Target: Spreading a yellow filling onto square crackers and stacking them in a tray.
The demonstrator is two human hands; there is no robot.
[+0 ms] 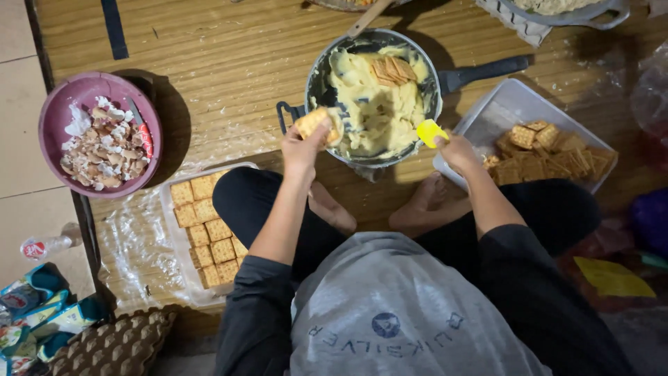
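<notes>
My left hand (300, 147) holds a square cracker (313, 124) smeared with pale cream at the near rim of a dark pan (314, 78). The pan holds yellow cream filling (376, 111) with several crackers lying on it. Just right of the pan's near rim, my right hand (458, 150) grips a small yellow spatula (429, 131). I sit cross-legged on the wooden floor with my bare feet below the pan.
A clear tray (169, 209) at my left knee holds rows of crackers. A second tray (497, 111) on the right holds loose crackers. A purple bowl (59, 111) of eggshells sits far left, an egg carton (118, 345) and snack packets (35, 313) lower left.
</notes>
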